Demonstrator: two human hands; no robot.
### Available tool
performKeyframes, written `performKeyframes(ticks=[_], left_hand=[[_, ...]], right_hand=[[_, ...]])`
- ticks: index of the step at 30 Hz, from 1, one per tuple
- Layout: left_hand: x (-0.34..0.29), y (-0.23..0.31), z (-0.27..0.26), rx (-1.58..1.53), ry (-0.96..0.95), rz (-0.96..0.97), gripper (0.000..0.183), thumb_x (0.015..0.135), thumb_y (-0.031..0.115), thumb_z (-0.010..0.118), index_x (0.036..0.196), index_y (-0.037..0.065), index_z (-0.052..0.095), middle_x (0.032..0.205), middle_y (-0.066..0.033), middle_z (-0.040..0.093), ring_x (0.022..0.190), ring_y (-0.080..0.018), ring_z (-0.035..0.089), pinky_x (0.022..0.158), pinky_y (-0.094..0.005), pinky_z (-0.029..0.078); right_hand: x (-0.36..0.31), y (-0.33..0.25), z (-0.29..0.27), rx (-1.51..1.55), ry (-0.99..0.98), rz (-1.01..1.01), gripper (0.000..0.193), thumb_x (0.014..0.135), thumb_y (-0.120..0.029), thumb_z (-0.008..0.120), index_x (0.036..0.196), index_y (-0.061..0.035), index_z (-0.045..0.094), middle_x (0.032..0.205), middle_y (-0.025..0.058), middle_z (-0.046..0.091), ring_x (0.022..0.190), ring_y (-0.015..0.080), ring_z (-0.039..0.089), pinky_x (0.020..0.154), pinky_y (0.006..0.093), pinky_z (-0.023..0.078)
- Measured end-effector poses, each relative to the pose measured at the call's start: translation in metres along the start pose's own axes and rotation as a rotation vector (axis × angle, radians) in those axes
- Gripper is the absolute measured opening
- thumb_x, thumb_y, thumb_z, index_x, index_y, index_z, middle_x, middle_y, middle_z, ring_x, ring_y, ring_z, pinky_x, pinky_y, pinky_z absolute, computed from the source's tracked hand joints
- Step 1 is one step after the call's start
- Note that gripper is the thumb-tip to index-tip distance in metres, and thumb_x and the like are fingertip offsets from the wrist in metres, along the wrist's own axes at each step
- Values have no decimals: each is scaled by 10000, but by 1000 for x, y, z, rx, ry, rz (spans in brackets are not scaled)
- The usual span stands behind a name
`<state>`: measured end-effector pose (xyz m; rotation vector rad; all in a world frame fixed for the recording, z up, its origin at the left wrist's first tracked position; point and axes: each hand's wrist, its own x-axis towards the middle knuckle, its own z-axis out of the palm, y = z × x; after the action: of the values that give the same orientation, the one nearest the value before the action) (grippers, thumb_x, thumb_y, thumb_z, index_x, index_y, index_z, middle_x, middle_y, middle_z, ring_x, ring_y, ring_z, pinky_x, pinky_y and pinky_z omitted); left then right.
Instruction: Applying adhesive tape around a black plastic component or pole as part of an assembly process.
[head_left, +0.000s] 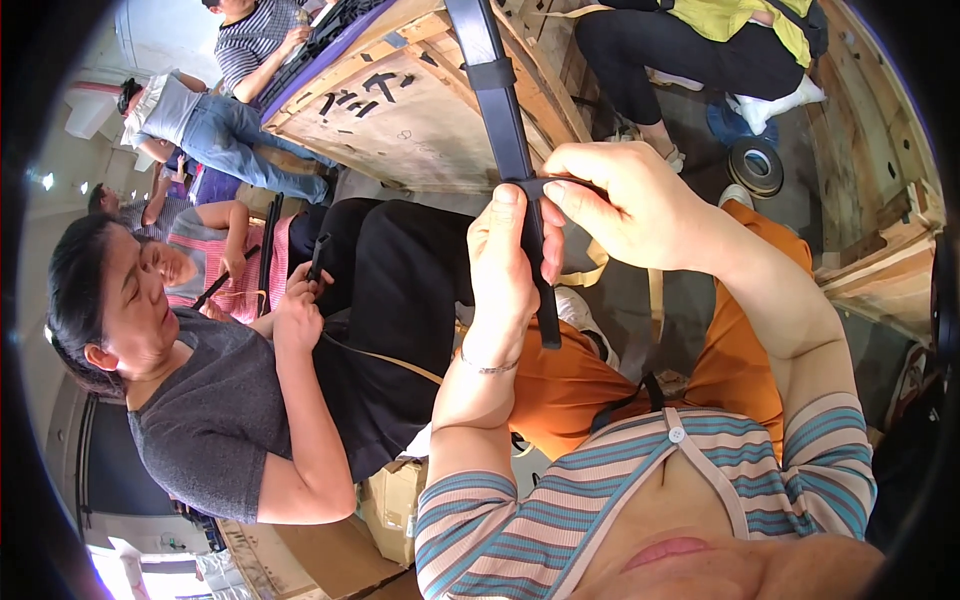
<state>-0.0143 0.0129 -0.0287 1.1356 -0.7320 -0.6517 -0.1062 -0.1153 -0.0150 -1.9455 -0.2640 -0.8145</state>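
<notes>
A long, flat black bar (pixel 502 110) rises from between my hands toward the top edge, where part of it is cut off. My left hand (pixel 500 255) is closed around its lower part, thumb up along the front. A thin black strip (pixel 540 186) crosses the bar at the thumb tip. My right hand (pixel 635 205) pinches that strip between thumb and fingers, just right of the bar. Higher up, a black band (pixel 490 75) is wrapped around the bar. Below my hands hang tan strips (pixel 655 300); what they are fixed to is hidden.
Close on my left sits a person in a dark grey top (pixel 215 420), holding a short black piece (pixel 319 255). A wooden crate (pixel 400 130) stands ahead, another wooden structure (pixel 880 150) at right. A roll of black strip (pixel 755 167) lies on the floor. Other people work farther off.
</notes>
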Motion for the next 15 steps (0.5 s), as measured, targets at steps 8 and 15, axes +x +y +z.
performKeyframes(ticks=[8,15], left_hand=[[-1,-5,-4,144,23,144,422,946,339,387,741,3,541,488,-29,474,362,-67,363,356,-194,283],[-1,-10,-6,78,18,109,396,946,315,398,736,9,536,483,-19,457,370,-63,364,363,-190,267]], right_hand=[[6,-5,9,141,33,278,174,824,-76,474,740,42,571,569,88,620,519,155,615,515,269,473],[8,9,17,37,136,284,142,824,-111,529,772,10,584,589,70,579,526,108,529,507,269,418]])
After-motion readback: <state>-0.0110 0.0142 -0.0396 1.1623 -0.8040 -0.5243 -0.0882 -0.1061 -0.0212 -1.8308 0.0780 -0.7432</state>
